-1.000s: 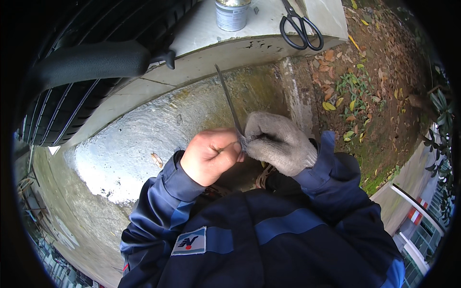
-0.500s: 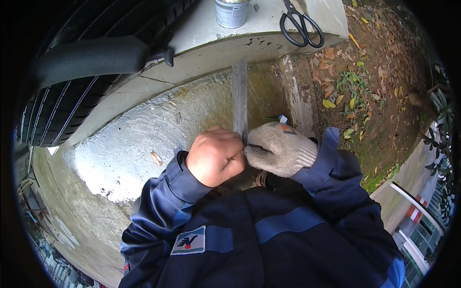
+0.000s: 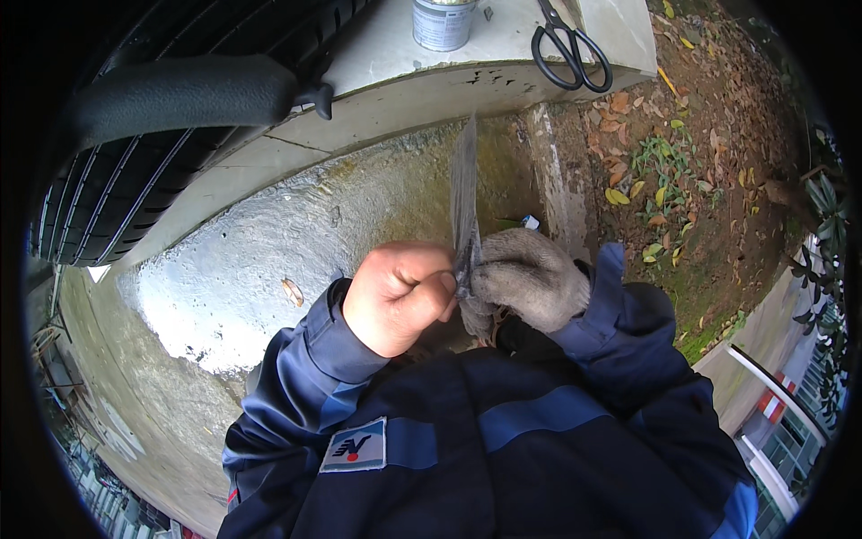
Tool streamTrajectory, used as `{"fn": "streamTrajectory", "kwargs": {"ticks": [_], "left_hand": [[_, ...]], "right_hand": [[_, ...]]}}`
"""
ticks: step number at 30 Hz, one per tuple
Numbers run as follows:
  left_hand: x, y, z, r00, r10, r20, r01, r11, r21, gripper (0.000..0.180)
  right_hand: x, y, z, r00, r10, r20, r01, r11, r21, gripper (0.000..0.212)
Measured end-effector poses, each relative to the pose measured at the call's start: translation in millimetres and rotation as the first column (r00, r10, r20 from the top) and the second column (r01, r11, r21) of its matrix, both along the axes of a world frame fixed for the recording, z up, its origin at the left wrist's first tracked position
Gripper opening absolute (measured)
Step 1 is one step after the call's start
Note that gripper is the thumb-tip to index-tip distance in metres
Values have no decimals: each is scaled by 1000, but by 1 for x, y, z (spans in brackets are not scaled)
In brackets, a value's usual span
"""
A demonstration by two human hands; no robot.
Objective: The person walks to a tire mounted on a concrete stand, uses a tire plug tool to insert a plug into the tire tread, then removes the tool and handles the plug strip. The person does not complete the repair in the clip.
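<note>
— Strip [image 3: 464, 193], head view: where does it lie and how does it run?

— Your grey strip is blurred, with its long axis near vertical, its free end pointing up toward the concrete ledge [image 3: 395, 90]. Your bare left hand [image 3: 400, 296] is fisted on its lower end; your gloved right hand [image 3: 530, 278] pinches it just beside. Scissors [image 3: 570, 49] and a tin can [image 3: 442, 22] rest on the ledge.

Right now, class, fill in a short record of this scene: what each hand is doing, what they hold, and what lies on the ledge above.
left hand: bare, fist closed, pinching the strip
right hand: gloved, gripping the strip
strip: thin, grey, blurred, pointing up from the hands
ledge: pale concrete
on ledge: tin, scissors
beside ledge: tyre
ground at right: soil with leaves
</note>
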State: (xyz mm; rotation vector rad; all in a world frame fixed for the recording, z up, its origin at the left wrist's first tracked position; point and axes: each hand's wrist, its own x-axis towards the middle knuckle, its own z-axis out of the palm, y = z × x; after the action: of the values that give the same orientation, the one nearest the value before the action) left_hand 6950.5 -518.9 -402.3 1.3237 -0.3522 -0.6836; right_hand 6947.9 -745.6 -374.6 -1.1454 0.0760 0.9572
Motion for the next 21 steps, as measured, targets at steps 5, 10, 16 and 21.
{"fn": "streamTrajectory", "kwargs": {"ticks": [5, 10, 16, 21], "left_hand": [[8, 6, -4, 996, -84, 1, 84, 994, 70, 34], [11, 6, -4, 963, -231, 139, 183, 939, 292, 39], [20, 9, -5, 934, -358, -1, 338, 881, 332, 30], [22, 8, -5, 922, -381, -73, 388, 896, 218, 25]], "right_hand": [[11, -4, -4, 914, 159, 373, -102, 980, -169, 17], [11, -8, -11, 778, 240, 581, -77, 954, -290, 17], [14, -12, -17, 749, 424, 510, -282, 900, -334, 26], [17, -15, -13, 843, 412, 347, -326, 903, -279, 30]]}}
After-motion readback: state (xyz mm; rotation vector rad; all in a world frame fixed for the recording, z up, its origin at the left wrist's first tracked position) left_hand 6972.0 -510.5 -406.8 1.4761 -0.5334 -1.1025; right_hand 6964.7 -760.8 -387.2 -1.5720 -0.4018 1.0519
